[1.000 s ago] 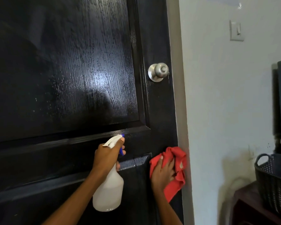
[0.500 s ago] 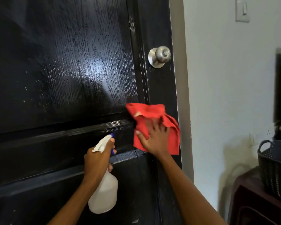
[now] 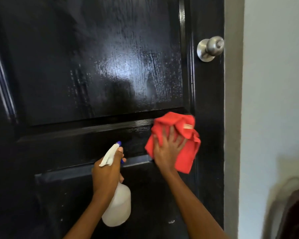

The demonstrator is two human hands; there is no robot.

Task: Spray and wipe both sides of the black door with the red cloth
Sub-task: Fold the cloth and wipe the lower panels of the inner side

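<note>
The right hand (image 3: 168, 149) presses the red cloth (image 3: 175, 140) flat on the black door (image 3: 93, 66) with straight fingers, while the left hand (image 3: 107, 171) grips the upright spray bottle (image 3: 117, 206), nozzle pointing at the door.

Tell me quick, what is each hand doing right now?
Left hand: closed around the neck of the spray bottle.
Right hand: open, fingers spread, pressing the red cloth flat against the black door.

pale wall (image 3: 274, 83), grey door frame (image 3: 232, 118).
</note>
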